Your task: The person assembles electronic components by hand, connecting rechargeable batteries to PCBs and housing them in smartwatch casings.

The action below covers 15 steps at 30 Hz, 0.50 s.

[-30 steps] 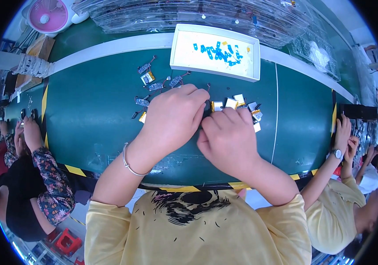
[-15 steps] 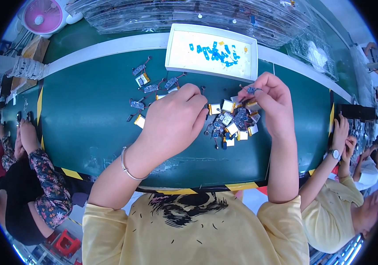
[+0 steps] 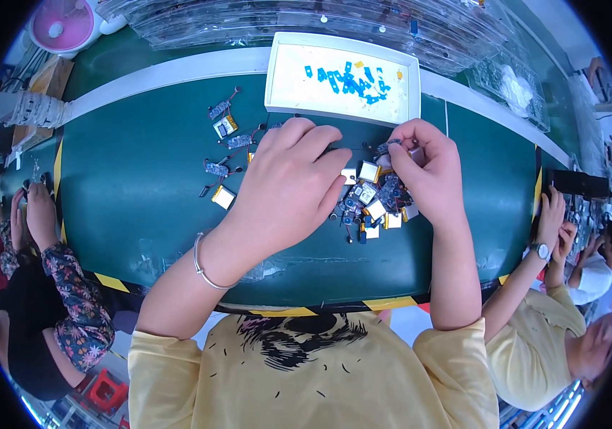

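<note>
A small circuit board (image 3: 386, 147) with thin wires is pinched between the thumb and fingers of my right hand (image 3: 431, 171), over the right edge of a pile of circuit boards (image 3: 352, 207) and silver battery cells (image 3: 375, 209). My left hand (image 3: 295, 179) hovers left of that pile, palm down, fingers bent and thumb drawn in; whatever they hold is hidden behind them. To its left lie several wired boards (image 3: 239, 142) with silver cells, one cell (image 3: 224, 196) close to my left wrist. Part of that row is covered by my left hand.
Beyond my hands stands a white open box (image 3: 271, 96) with small blue pieces (image 3: 352, 84) inside. Stacked clear plastic trays (image 3: 263, 25) fill the back. Yellow and black tape (image 3: 391, 303) edges the green table (image 3: 141, 207). People work on both sides, one wearing a watch (image 3: 542, 250).
My right hand has shifted slightly left with the circuit board, toward my left hand. The left hand's fingers have lifted and reach farther right, covering part of a cell in the pile.
</note>
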{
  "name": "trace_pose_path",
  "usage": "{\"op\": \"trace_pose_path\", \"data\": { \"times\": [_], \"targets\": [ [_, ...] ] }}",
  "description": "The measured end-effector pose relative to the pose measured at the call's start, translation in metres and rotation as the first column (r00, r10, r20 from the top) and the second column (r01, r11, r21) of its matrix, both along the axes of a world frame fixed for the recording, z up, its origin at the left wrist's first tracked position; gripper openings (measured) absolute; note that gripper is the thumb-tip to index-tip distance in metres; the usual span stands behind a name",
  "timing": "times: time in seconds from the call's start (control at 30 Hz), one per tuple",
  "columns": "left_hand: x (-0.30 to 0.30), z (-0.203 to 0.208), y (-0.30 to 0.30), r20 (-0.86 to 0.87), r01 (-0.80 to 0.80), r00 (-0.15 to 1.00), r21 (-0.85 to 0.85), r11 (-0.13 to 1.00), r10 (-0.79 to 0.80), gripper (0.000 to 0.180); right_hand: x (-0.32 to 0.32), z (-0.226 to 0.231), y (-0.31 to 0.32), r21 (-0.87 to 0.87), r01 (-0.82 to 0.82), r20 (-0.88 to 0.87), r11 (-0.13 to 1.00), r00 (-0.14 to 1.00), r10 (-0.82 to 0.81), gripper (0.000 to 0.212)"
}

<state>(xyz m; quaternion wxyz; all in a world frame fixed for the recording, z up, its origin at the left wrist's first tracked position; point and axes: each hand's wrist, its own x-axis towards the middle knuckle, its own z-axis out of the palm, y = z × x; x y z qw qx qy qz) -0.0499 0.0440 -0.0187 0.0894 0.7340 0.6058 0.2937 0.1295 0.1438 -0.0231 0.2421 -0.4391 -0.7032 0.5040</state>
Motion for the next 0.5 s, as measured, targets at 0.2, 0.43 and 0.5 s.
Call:
{"op": "trace_pose_path", "data": {
  "times": [0.2,0.43,0.5],
  "targets": [
    [-0.0013,-0.0038,0.0034,-0.019,0.021,1.000,-0.024,0.999,-0.022,0.027,-0.0060,0.0094,-0.0039,0.099,0.001,0.119,0.995,0.993,-0.013,0.003],
    [-0.0012,-0.0052,0.0068,-0.002,0.031,1.000,-0.025,0.999,-0.031,0.025,-0.0081,0.0053,-0.0039,0.249,-0.006,0.127,0.968,0.992,-0.027,0.004],
    [-0.0013,-0.0061,0.0074,-0.004,0.033,0.999,-0.022,0.999,-0.033,0.025,-0.0090,0.0047,-0.0041,0.267,-0.003,0.134,0.964,0.990,-0.034,0.005]
  ]
}}
